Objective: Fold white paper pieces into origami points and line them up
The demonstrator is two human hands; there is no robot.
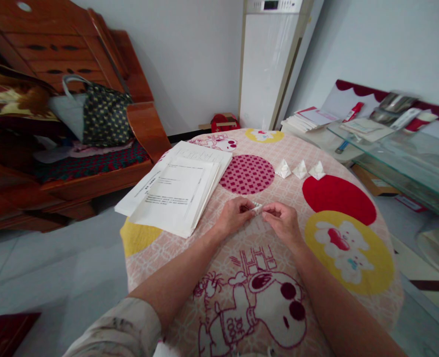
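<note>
And by the left edge of the tabletop (338,198) we have a stack of printed sheets (170,193); mid-tabletop, our left hand (236,214) pinches a small folded paper (257,207), our right hand (284,219) nips its right end; three paper pyramids (300,169) line up toward the far right edge.
</note>
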